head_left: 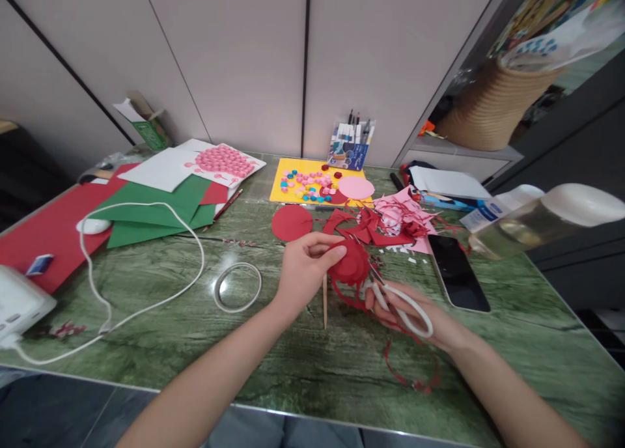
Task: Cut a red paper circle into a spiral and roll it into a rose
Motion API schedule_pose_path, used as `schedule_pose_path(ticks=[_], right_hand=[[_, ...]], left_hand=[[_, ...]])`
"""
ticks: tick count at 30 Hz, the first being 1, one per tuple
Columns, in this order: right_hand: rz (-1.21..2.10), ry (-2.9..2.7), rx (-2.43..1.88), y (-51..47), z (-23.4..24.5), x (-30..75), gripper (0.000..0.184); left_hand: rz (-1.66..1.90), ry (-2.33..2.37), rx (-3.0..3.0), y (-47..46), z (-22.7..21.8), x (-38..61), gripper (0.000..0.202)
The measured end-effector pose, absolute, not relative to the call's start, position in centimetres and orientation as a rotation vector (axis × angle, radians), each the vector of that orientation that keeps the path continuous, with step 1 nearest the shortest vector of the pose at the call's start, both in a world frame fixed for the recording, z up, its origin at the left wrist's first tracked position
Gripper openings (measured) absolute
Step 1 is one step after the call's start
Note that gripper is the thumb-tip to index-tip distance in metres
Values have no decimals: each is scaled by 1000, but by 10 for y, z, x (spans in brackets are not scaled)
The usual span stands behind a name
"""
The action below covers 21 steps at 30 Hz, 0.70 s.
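Note:
My left hand (312,266) pinches a round piece of red paper (352,266) between thumb and fingers, above the green table. At its right edge, my right hand (400,308) is closed around white-handled scissors (415,312), whose blades point up and left to the paper's rim. A thin red strip curls below the disc. Under it a wooden stick (325,305) lies on the table. Just behind rests a flat red paper circle (291,223), with red paper scraps (375,230) to its right.
A roll of tape (237,287) and a white cable (195,279) lie left, with green paper (146,204) behind. A yellow sheet (278,184) bears small beads and a pink circle (355,187). To the right are a phone (458,272) and a bottle (522,233).

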State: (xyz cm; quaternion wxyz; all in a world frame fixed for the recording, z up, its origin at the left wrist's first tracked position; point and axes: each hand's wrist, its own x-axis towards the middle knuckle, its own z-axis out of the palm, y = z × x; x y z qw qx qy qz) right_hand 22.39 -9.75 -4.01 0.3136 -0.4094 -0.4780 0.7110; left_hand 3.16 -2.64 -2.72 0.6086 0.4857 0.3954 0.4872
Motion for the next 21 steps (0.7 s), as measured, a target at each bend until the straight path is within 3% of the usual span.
schedule_pose_path(ticks=[21], right_hand=[[1812,-1306,-1074,-98,-42,222,34]], left_hand=[[1131,888,1073,-26,-27,31,19]])
